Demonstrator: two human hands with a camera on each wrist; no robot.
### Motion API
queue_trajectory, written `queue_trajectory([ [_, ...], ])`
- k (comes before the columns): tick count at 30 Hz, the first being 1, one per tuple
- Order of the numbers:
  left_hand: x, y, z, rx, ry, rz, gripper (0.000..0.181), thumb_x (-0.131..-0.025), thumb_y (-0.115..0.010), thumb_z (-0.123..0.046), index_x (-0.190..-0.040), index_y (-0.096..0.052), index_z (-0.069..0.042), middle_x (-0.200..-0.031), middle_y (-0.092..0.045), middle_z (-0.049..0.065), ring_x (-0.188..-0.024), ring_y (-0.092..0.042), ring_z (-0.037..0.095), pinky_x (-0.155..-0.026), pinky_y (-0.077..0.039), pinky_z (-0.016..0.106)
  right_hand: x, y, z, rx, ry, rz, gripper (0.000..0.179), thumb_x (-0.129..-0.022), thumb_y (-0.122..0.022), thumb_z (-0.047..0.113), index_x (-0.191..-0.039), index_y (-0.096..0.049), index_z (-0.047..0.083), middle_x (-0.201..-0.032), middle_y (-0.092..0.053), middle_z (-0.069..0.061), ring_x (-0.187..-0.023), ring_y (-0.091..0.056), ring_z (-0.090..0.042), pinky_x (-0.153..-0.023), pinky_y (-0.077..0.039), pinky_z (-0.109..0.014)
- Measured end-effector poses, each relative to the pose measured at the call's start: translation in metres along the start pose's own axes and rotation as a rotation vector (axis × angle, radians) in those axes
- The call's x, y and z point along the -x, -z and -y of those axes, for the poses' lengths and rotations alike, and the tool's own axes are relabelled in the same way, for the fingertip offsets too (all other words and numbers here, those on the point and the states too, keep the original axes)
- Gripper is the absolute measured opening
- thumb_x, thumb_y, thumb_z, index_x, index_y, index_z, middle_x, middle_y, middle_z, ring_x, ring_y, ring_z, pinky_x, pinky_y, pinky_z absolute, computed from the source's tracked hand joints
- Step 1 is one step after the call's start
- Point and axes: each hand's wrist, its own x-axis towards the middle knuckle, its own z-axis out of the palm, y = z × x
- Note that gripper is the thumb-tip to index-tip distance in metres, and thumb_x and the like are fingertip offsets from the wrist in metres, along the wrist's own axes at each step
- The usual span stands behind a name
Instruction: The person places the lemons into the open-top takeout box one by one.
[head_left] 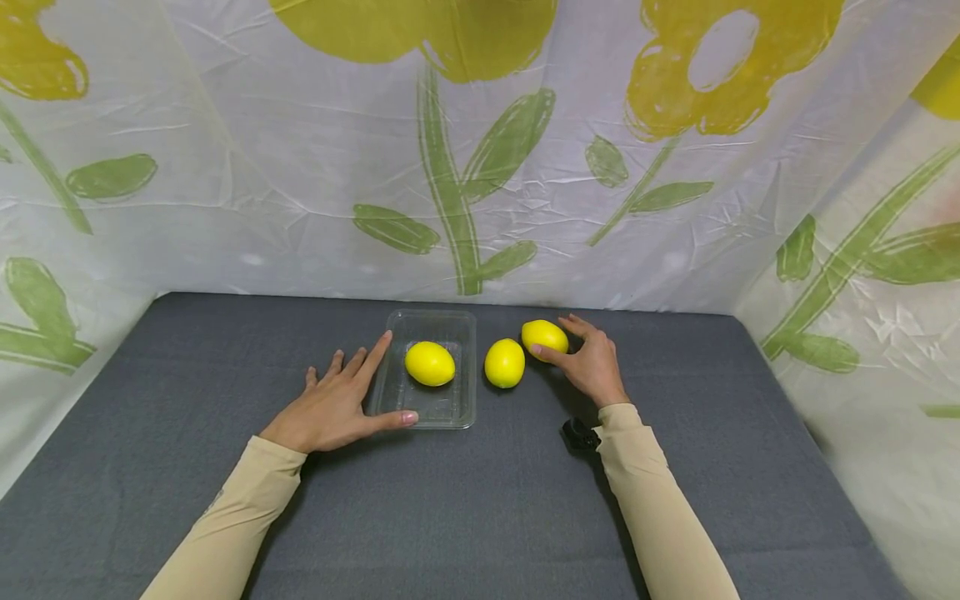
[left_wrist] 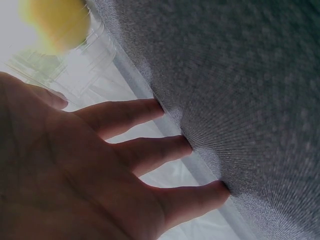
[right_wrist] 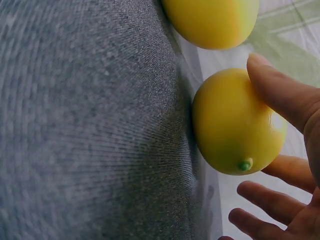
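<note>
A clear plastic container (head_left: 461, 408) stands on the table with one yellow lemon (head_left: 430, 363) inside. My left hand (head_left: 330, 412) is spread at its left side, index finger along the edge and thumb at the near left corner. In the left wrist view the other fingertips (left_wrist: 175, 144) rest on the cloth. To the container's right lies a second lemon (head_left: 504, 363). Just beyond it, my right hand (head_left: 594, 364) pinches a third lemon (head_left: 544, 337) between thumb and index finger. The right wrist view shows this lemon's green stem tip (right_wrist: 245, 164), the remaining fingers held away from it.
A dark grey cloth (head_left: 480, 517) covers the table. Behind and at both sides hangs a white curtain (head_left: 300, 167) printed with yellow flowers and green leaves. A small black device (head_left: 579, 435) sits by the right wrist.
</note>
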Motion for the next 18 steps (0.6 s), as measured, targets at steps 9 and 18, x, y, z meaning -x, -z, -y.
queue_trajectory([
  [9,-0.0007,-0.0002,0.0015,0.007,-0.004,0.0,0.119,-0.081,-0.056,-0.084,-0.163,0.01,-0.03,-0.161,-0.02,0.032,-0.144,-0.011,0.063,-0.101,-0.009,0.086,-0.0017,-0.0005,-0.0032,0.04,-0.036,0.052,0.08,-0.084,-0.084,0.042,-0.144,-0.054,-0.002,-0.158,-0.04,-0.018,-0.145,-0.03,-0.046,-0.117,-0.019,-0.062],
  [18,0.0001,0.0002,0.0012,0.014,0.01,0.009,0.119,-0.081,-0.055,-0.085,-0.163,0.01,-0.03,-0.162,-0.019,0.032,-0.145,-0.01,0.062,-0.102,-0.007,0.085,-0.002,-0.0006,-0.0054,0.042,-0.043,0.066,0.081,-0.082,-0.087,0.04,-0.144,-0.055,-0.002,-0.158,-0.041,-0.017,-0.146,-0.028,-0.047,-0.116,-0.025,-0.063],
])
